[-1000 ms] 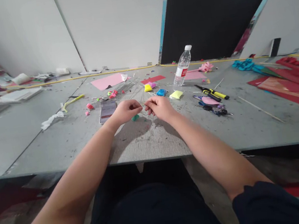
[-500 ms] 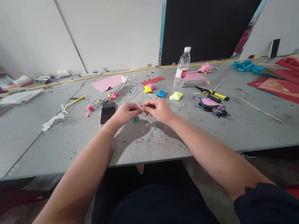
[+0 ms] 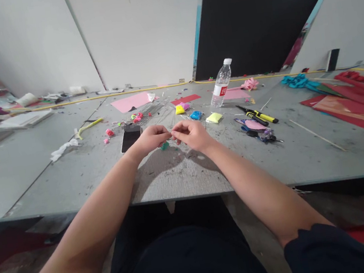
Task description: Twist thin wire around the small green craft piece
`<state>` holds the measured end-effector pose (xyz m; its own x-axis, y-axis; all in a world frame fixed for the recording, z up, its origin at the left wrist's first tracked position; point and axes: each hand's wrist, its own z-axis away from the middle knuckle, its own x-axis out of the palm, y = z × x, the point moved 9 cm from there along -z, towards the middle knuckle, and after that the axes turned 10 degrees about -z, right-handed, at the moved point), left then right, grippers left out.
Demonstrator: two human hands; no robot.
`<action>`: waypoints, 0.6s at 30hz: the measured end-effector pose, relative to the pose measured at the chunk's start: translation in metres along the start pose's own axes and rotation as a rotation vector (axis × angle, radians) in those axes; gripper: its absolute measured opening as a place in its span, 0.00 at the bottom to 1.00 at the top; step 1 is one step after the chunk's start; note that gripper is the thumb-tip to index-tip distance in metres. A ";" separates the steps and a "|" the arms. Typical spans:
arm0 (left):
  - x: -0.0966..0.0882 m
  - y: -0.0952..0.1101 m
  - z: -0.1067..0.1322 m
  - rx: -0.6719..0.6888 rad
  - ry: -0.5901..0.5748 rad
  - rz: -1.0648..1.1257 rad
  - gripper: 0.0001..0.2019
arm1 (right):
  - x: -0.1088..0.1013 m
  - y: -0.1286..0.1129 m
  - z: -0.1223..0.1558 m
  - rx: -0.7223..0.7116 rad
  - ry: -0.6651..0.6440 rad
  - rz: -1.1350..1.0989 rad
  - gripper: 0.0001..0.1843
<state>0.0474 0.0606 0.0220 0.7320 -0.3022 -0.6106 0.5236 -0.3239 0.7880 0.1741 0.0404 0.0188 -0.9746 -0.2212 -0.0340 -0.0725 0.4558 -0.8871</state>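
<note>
Over the table's front middle, my left hand and my right hand meet at the fingertips. Both are closed in a pinch, thumbs against forefingers. Whatever lies between the tips is too small to make out. A small teal lump shows just below my left fingers; I cannot tell whether they hold it or it rests on the table. Beside my left wrist lies a dark-screened phone. Beyond my hands are small packets: a yellow packet, a blue packet and a pale lime packet.
A clear plastic bottle stands upright beyond my right hand. To the right lie yellow-black pliers, a thin stick and red sheets. On the left are a yellow strip, crumpled white tissue and small pink bits.
My hands stay joined at almost the same spot, the fingertips shifting very slightly. A little more of the teal lump shows. Nothing else has moved apart from a slight camera shift.
</note>
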 end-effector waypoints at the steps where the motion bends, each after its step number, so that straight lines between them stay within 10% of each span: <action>1: 0.000 0.001 0.000 0.008 0.000 0.009 0.13 | 0.001 -0.003 0.000 -0.020 -0.011 0.034 0.12; 18: 0.005 0.002 0.004 -0.043 -0.055 0.215 0.14 | 0.001 -0.013 0.001 -0.131 -0.038 0.213 0.10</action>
<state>0.0502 0.0543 0.0206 0.8047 -0.4086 -0.4308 0.3770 -0.2090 0.9023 0.1741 0.0337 0.0301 -0.9624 -0.1394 -0.2333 0.1043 0.6031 -0.7908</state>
